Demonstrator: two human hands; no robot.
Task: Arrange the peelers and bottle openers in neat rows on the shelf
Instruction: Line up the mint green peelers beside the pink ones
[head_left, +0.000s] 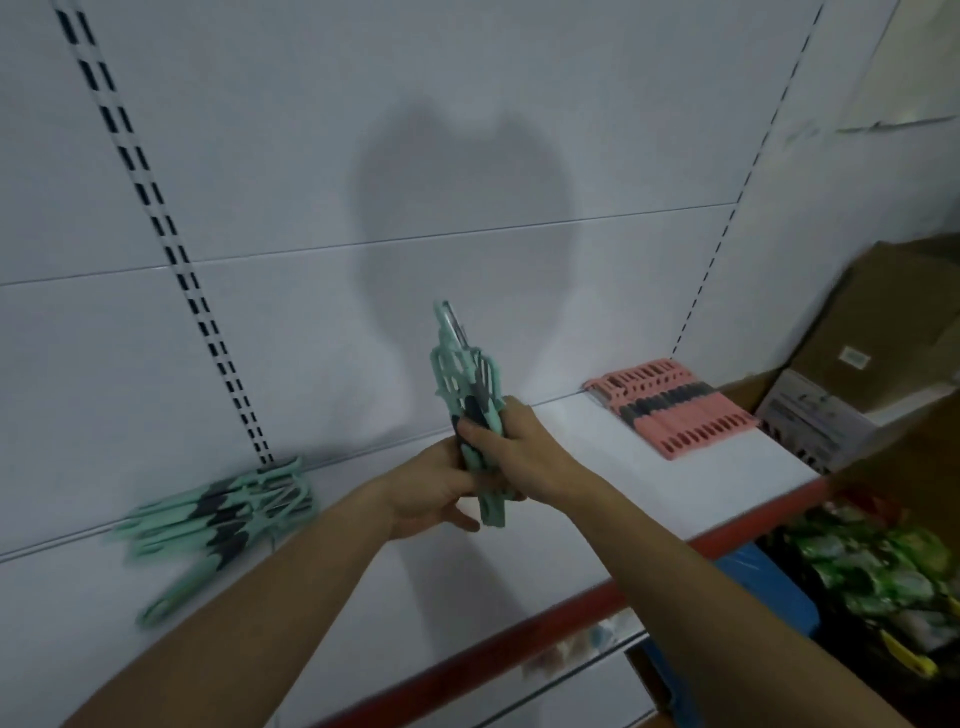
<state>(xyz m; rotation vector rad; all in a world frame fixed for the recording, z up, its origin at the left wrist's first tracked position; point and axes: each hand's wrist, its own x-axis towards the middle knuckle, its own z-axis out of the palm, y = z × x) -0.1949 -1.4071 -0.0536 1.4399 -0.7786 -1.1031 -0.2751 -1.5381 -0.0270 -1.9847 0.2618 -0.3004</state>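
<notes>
1. You hold a bundle of mint-green peelers (466, 382) upright above the white shelf (571, 467), blades up and handle ends down, near the middle of the board and clear of its surface.
2. Your left hand (434, 491) wraps the lower handles from the left. Your right hand (517, 449) closes over them from the right, fingers curled round the stack. Both grips are pressed tight on the bundle. How many pieces it holds you cannot tell through the blur.
3. The step in hand looks like squaring the stack, evening the handle ends before it goes down.
4. Two groups already lie on the shelf. A loose green pile (223, 514) fans out untidily at the left against the back panel, and a pink row (670, 408) sits tight and even at the right, well apart from your hands.
5. The next move probably calls for lowering the bundle flat onto the bare board between them and spreading it side by side in line with the pink row.
6. The green pile at the left needs straightening too, so the task seems roughly midway.
</notes>
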